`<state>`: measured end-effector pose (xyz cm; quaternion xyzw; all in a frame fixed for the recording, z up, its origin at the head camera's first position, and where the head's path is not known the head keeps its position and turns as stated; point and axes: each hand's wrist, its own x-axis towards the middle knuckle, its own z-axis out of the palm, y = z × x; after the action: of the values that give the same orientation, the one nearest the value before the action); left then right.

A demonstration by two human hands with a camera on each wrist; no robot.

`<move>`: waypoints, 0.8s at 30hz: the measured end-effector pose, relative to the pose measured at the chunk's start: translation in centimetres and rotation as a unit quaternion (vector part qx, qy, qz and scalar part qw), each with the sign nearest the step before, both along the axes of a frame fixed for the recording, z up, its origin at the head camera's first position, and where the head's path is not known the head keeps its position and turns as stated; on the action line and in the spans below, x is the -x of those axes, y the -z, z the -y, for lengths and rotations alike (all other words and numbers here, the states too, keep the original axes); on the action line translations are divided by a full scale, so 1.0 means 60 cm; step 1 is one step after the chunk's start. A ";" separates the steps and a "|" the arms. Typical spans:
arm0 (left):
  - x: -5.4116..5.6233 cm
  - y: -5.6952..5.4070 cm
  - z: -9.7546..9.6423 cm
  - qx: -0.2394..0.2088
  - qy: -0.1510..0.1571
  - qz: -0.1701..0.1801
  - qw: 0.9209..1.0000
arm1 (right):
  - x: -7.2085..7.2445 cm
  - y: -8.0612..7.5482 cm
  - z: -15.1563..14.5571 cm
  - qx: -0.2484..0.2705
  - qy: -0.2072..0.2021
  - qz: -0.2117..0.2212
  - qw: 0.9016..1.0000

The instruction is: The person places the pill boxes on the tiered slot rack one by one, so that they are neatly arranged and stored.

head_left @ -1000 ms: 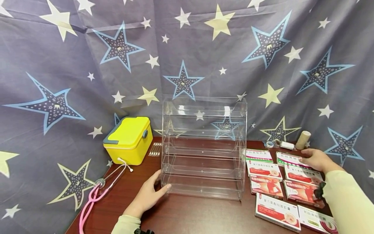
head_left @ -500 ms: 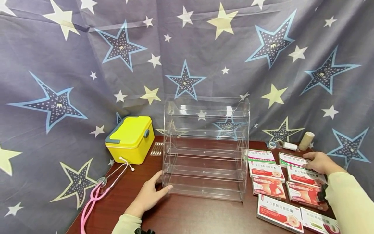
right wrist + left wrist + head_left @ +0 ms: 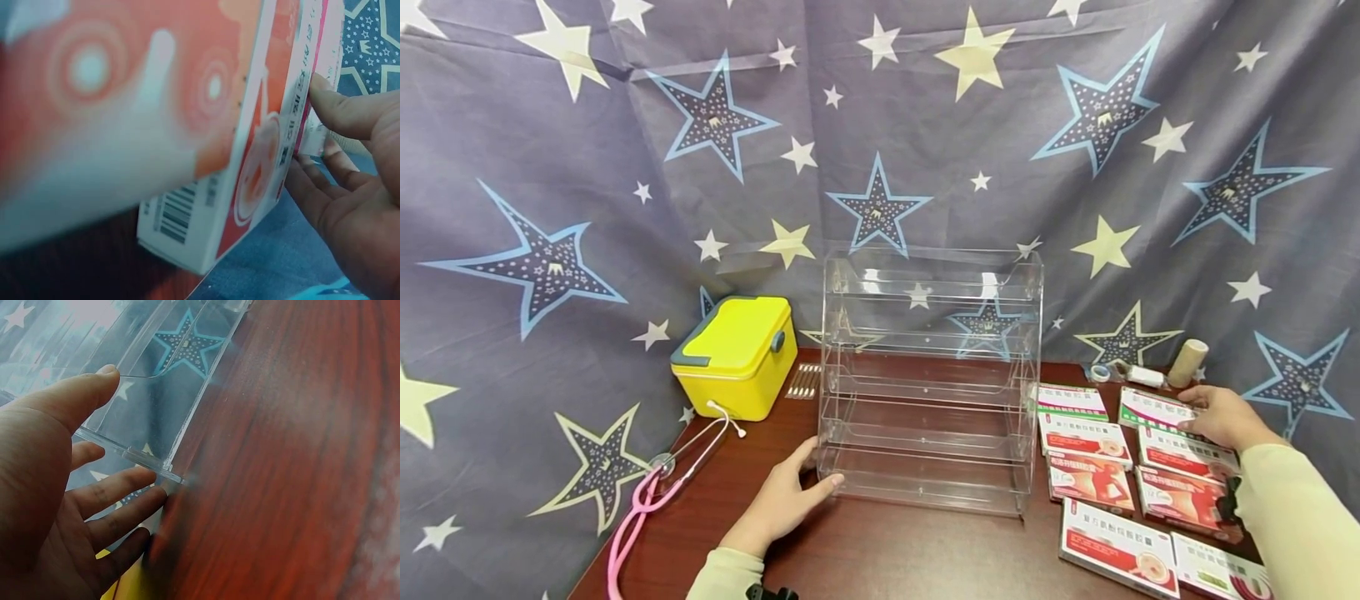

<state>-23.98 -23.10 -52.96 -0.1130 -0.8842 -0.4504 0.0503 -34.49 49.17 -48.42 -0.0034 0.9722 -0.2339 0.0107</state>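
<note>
In the head view, my left hand [image 3: 786,497] is at the lower left corner of a clear acrylic tiered rack [image 3: 925,387]. Its fingers are spread and fairly straight, the thumb in front of the rack [image 3: 181,394] and the other fingers by its side. On the right, my right hand [image 3: 1225,417] pinches the end of a white medicine box with magenta and green stripes [image 3: 1153,408]. The thumb lies on one face of that box [image 3: 315,112], fingers on the other side. Red-and-white medicine boxes [image 3: 1187,454] lie just in front of it.
Several more medicine boxes [image 3: 1116,542] lie right of the rack. Behind them are a tape roll [image 3: 1099,372], a white roll [image 3: 1146,377] and a beige bandage roll [image 3: 1187,362]. A yellow case [image 3: 733,354], cotton swabs [image 3: 803,381] and a pink stethoscope [image 3: 636,508] are left.
The head view has shifted slightly, so everything sits a little further right. The striped box in my right hand has moved very slightly. My left hand stays by the rack's corner.
</note>
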 end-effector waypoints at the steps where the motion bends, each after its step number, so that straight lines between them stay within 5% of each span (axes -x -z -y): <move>1: 0.000 -0.001 0.000 0.001 0.000 0.000 1.000 | -0.002 0.000 -0.002 -0.001 0.001 -0.007 1.000; 9: 0.001 0.001 0.002 0.005 0.003 -0.004 1.000 | -0.020 -0.013 -0.014 -0.008 0.028 -0.019 0.999; 15: 0.003 0.005 0.004 0.003 0.007 -0.004 1.000 | -0.034 -0.048 -0.023 0.005 0.018 -0.048 0.999; 20: 0.003 0.005 0.004 -0.001 0.009 -0.003 1.000 | -0.047 -0.096 -0.009 0.006 0.030 -0.135 0.990; 24: 0.004 0.006 0.003 -0.001 0.007 -0.007 1.000 | -0.058 -0.166 0.035 0.052 0.056 -0.202 0.976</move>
<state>-24.25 -23.29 -53.34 -0.1222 -0.8826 -0.4509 0.0533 -31.02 47.04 -38.46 0.0036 0.9395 -0.2785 -0.1994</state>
